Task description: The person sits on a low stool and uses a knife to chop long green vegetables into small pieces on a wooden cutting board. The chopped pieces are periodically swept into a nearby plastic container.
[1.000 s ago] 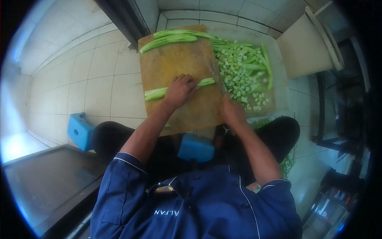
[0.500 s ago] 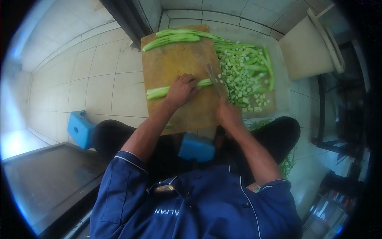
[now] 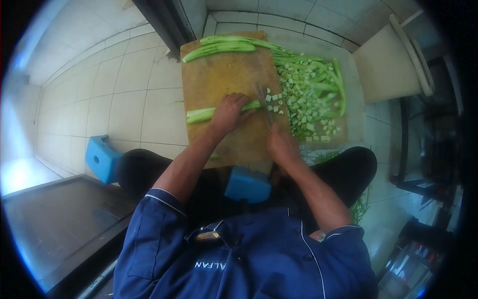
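Note:
On a worn wooden cutting board (image 3: 229, 74) lie long pale-green vegetable strips (image 3: 199, 115), held down by my left hand (image 3: 229, 112) with curled fingers. My right hand (image 3: 281, 144) is closed on a knife (image 3: 264, 102), its blade at the right end of those strips. Small cut cubes (image 3: 274, 99) lie just right of the blade. Two longer split pieces (image 3: 219, 49) rest along the board's far edge. A pale tray (image 3: 351, 127) beside the board bears many cubes and long pieces (image 3: 298, 102).
A blue stool (image 3: 99, 158) stands at left, another blue stool (image 3: 246, 184) below the board between my legs. A pale bin-like container (image 3: 378, 65) is at upper right, a dark metal frame (image 3: 403, 149) at right, a dark panel (image 3: 59, 229) at lower left. Green trimmings (image 3: 358, 207) lie on the floor.
The knife and my right hand have moved left onto the board to the strips' end. More cut cubes now lie right of the blade. My left hand still presses the strips.

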`<act>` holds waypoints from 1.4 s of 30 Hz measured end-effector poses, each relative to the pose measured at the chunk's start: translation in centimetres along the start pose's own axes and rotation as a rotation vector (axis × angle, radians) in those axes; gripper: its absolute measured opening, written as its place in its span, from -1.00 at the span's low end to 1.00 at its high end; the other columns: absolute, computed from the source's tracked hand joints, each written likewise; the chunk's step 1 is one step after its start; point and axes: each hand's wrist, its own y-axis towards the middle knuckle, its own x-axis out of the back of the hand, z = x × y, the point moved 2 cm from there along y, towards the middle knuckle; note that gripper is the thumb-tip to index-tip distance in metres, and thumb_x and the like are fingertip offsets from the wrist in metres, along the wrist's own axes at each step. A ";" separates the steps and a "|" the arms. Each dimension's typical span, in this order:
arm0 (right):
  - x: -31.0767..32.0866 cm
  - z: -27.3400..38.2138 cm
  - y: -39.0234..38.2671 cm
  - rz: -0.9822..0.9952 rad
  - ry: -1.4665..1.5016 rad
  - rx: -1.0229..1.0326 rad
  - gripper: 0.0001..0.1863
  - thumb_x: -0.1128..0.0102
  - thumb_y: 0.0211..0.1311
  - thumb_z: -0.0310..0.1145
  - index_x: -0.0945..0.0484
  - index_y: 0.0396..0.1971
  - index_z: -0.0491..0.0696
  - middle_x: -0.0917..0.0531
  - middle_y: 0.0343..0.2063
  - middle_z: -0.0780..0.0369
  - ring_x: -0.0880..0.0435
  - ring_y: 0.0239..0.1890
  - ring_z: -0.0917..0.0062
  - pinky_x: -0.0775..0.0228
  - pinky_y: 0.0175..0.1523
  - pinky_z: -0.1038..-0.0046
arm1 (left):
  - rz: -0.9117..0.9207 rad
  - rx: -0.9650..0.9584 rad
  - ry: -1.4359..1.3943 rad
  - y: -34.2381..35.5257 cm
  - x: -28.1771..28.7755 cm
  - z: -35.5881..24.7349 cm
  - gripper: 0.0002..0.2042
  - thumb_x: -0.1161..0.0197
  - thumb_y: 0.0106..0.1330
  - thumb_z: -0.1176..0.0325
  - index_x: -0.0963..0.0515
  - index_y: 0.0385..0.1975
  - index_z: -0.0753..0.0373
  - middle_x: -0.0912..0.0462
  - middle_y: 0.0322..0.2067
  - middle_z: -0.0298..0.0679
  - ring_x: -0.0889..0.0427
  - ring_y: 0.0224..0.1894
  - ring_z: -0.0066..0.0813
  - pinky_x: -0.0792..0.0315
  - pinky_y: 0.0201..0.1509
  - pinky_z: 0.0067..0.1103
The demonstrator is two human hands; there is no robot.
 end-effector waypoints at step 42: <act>1.4 0.5 0.1 0.000 0.030 -0.023 -0.64 0.04 0.36 -0.33 -0.31 0.03 -0.25 -0.67 -0.45 -0.13 -0.69 -0.36 -0.08 -0.51 -0.23 -0.03 | 0.222 0.082 -0.118 0.5 2.5 0.7 -0.61 -0.42 0.13 0.33 -0.65 0.02 0.14 -0.65 -0.14 -0.09 -0.58 -0.01 -0.06 -0.47 0.11 -0.29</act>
